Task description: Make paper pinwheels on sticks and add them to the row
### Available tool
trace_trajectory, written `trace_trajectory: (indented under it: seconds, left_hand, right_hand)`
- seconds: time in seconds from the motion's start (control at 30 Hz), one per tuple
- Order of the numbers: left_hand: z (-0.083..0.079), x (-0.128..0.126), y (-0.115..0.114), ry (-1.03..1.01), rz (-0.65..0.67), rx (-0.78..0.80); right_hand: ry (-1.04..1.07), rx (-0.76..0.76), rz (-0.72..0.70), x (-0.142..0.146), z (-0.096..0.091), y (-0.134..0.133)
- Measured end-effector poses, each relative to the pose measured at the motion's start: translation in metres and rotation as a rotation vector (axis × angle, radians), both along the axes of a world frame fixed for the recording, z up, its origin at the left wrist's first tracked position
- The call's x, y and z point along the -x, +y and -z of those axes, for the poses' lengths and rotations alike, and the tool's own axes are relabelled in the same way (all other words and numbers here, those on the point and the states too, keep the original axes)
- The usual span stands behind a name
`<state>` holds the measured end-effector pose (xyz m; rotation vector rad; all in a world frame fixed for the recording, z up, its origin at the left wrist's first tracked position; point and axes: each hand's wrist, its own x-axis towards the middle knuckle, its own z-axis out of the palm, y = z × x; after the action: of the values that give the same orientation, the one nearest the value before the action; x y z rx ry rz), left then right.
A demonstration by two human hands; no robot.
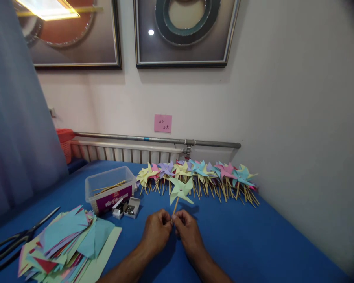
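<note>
A pale green paper pinwheel (181, 190) on a thin wooden stick stands upright above the blue table (253, 239). My left hand (157, 229) and my right hand (187, 228) meet at the bottom of the stick, both with fingers pinched closed around it. Behind it, a long row of finished pinwheels (199, 175) in yellow, pink, purple and blue lies along the wall.
A clear plastic box (110, 188) holds wooden sticks. Two small open boxes of metal pins (126, 208) sit beside it. A pile of cut coloured paper (66, 243) lies at the left, with scissors (14, 239) further left. A radiator runs along the wall.
</note>
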<state>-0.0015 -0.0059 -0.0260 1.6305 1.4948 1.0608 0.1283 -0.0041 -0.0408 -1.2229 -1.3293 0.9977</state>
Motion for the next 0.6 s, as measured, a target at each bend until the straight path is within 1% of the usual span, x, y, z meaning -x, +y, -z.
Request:
trace_trajectory:
  seconds: [0.2, 0.27, 0.33, 0.4, 0.43, 0.5, 0.57, 0.6]
  left_hand:
    - [0.0, -0.001, -0.002, -0.023, 0.014, -0.001]
    - [0.001, 0.0, -0.001, -0.018, -0.002, -0.011]
    - [0.001, 0.001, 0.001, -0.016, -0.032, -0.015]
    - [0.001, 0.003, 0.004, -0.021, -0.059, -0.011]
    - [0.001, 0.004, 0.006, -0.026, -0.066, -0.01]
    - [0.001, 0.005, 0.008, -0.033, -0.07, -0.004]
    - [0.002, 0.005, 0.009, -0.035, -0.076, 0.001]
    - [0.003, 0.005, 0.009, -0.036, -0.08, 0.007]
  right_hand:
    - [0.02, 0.003, -0.008, -0.001, 0.002, -0.002]
    - [0.019, 0.002, -0.002, 0.0, 0.002, -0.002]
    - [0.009, 0.0, 0.004, 0.001, -0.002, -0.002]
    - [0.007, -0.012, 0.005, 0.003, -0.014, -0.006]
    - [0.007, -0.017, 0.006, 0.004, -0.022, -0.012]
    - [0.013, -0.082, 0.035, 0.002, -0.042, -0.031]
    - [0.007, -0.153, 0.065, -0.007, -0.057, -0.062]
    - [-0.026, -0.163, 0.004, -0.013, -0.06, -0.081]
